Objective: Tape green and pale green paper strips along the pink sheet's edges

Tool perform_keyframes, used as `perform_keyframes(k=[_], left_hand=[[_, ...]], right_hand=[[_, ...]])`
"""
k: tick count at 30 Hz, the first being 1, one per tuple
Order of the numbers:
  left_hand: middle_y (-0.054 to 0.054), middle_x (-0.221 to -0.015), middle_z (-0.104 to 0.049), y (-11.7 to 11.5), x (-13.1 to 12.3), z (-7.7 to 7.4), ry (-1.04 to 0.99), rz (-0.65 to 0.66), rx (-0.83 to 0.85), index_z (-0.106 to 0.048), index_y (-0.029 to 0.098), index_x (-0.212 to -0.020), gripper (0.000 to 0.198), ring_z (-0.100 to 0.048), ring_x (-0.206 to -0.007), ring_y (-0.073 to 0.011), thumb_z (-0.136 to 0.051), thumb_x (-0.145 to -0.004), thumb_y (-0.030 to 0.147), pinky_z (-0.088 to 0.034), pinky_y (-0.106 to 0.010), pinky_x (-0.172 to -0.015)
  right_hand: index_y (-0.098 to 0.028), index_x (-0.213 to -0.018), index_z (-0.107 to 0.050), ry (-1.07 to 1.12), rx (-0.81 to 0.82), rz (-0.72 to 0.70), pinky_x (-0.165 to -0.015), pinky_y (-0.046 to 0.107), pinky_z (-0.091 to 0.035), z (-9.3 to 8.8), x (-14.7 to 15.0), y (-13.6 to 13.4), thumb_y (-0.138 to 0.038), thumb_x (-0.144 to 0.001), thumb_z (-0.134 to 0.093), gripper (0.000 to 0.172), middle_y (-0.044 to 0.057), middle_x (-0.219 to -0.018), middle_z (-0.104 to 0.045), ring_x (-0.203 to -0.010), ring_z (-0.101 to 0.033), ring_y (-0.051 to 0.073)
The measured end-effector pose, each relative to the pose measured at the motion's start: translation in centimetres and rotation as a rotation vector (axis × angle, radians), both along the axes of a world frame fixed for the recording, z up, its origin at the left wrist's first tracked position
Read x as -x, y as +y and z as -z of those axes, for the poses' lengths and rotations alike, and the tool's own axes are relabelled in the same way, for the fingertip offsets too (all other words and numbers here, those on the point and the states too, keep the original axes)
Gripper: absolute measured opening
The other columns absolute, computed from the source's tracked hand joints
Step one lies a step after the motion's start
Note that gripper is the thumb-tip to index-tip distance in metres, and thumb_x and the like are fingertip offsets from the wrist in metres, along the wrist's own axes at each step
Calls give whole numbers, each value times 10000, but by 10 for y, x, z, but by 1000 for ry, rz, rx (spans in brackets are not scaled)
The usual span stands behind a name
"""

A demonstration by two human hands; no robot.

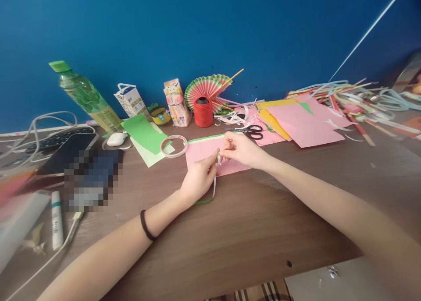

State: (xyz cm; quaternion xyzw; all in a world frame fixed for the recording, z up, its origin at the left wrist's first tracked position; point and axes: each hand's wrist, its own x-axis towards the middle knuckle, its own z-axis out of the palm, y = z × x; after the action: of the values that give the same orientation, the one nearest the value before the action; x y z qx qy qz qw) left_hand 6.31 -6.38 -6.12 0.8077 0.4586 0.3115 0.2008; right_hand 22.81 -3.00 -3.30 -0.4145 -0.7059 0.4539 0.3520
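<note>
- Left hand [199, 179] and right hand [242, 150] pinch the strip [219, 159], grips narrow, seemingly for fine control;
- it sits between them, above the sheet [202, 150];
- tape [173, 155], scissors [247, 130] lie near, probably for reach

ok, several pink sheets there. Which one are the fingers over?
The pink sheet beside the tape roll, with green and white edging along its far side. The other pink sheets lie farther right.
</note>
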Motion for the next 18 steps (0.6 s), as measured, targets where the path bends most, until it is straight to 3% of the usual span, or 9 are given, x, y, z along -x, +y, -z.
perform_keyframes(k=[11, 18], left_hand=[[15, -664, -616, -1, 2, 4, -11, 25, -74, -486, 103, -1260, 478, -518, -558, -70, -401, -790, 74, -428, -163, -636], [25, -647, -572, -2, 1, 1, -7, -4, -8, -483, 124, -1269, 481, -465, -532, -72, -388, -797, 123, -408, -167, -603]], right_hand=[[-203, -656, -307, 52, 101, -5, -569, 246, -457, -3, -1, 1, -81, -694, -560, 283, -71, -526, -544, -527, -582, 96], [-210, -646, -284, 48, 154, -10, -564, 255, -448, -5, -4, 2, -208, -692, -630, 348, -36, -537, -596, -533, -585, 107]])
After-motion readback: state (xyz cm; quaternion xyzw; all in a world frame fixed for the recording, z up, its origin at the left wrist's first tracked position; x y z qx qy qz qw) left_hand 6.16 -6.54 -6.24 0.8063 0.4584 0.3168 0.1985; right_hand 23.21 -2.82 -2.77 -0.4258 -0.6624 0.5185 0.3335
